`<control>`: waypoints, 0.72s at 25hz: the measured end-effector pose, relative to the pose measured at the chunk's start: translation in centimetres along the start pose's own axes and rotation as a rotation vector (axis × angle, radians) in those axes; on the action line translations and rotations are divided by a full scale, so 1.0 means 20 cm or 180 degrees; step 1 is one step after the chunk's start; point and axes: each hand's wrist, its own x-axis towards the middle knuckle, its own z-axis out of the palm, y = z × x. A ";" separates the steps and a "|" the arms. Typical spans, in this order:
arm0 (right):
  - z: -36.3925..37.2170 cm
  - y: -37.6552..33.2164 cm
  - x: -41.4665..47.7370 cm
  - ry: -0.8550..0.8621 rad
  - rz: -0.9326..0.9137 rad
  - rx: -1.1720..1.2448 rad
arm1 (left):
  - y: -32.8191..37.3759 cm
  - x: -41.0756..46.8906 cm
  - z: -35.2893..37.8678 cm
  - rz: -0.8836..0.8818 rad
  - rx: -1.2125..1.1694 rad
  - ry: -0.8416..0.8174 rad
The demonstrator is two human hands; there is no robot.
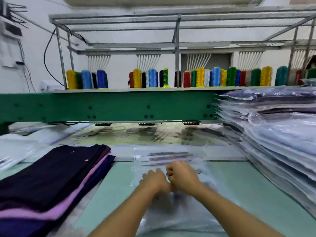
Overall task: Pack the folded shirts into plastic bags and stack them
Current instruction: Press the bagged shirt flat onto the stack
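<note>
A clear plastic bag (pixel 172 158) with printed lines lies flat on the pale green table (pixel 227 182) in front of me. Both hands meet over its near part. My left hand (pixel 154 179) rests on the plastic with its fingers curled. My right hand (pixel 182 175) is curled tight, pinching the bag's film at its fingertips. A pile of folded shirts (pixel 51 178) in dark purple, pink and violet lies at the left. At the right rises a tall stack of bagged shirts (pixel 277 134). The frame is blurred.
A green embroidery machine beam (pixel 109 106) spans the back, with coloured thread cones (pixel 201 79) on the shelf above it. Loose empty bags (pixel 15 151) lie at the far left. Rings and plastic sheets lie under the beam.
</note>
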 end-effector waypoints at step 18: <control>0.01 0.40 -0.05 0.0127 0.1522 0.1245 | -0.36 0.24 0.09 0.0127 -0.0620 0.1519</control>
